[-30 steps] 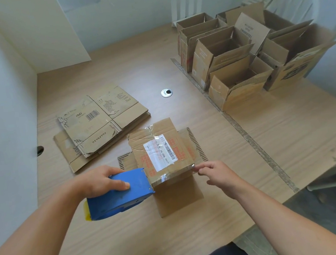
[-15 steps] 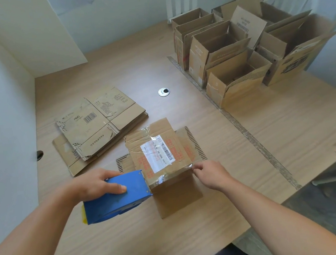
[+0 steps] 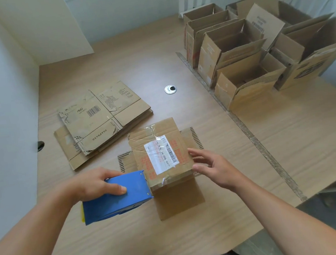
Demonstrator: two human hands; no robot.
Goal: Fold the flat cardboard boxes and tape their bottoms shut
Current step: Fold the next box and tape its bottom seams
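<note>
Head view looks down on my upturned cardboard box point(image 3: 161, 153), which stands bottom-up on the counter point(image 3: 196, 239) right in front of me with its loose flaps splayed flat under it. A moment ago my right hand point(image 3: 211, 168) was pressing the tape down at the near right corner. Now it has come away and is open, fingers spread and relaxed just beside the box's right wall. I cannot tell whether the fingertips touch the cardboard. My left hand point(image 3: 94, 184) still grips the blue tape dispenser point(image 3: 118, 196), whose front end sits against the box's near left edge. Clear tape shines along the bottom seam, over the white label. I judge this bottom is nearly sealed, and the strip likely needs tearing free next. More flat boxes point(image 3: 103, 122) wait on the left, and folded boxes point(image 3: 238, 56) stand far right.
</note>
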